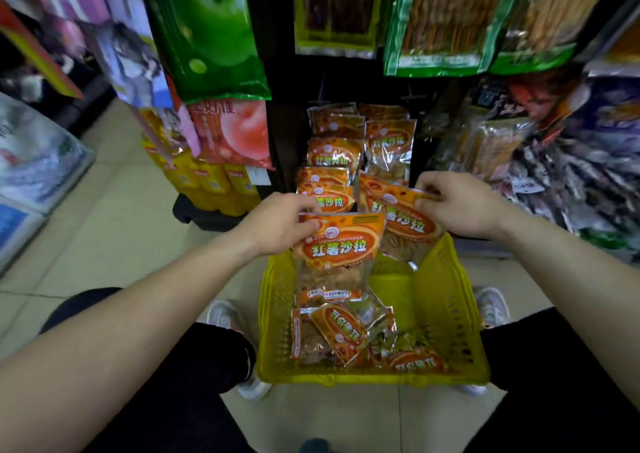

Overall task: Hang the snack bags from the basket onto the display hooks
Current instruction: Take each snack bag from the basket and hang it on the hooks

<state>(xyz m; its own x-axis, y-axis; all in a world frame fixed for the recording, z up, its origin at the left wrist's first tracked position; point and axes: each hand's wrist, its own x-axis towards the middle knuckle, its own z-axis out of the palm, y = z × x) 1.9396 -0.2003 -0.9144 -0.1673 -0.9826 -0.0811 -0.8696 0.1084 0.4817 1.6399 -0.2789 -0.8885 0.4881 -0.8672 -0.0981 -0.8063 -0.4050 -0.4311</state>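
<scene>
While the slotted yellow plastic basket (450,314) sits on the pale tiled floor (114,230), the person's left hand (280,224) pinches the flat top seam of a crinkly clear snack bag with an orange oval label (341,244), held upright over it. The right hand (460,206) has its fingers curled on the top edge of a second, tilted orange bag (405,222). More glossy packets (341,331) lie crumpled in the basket, and others hang in rows (334,154) beyond.
</scene>
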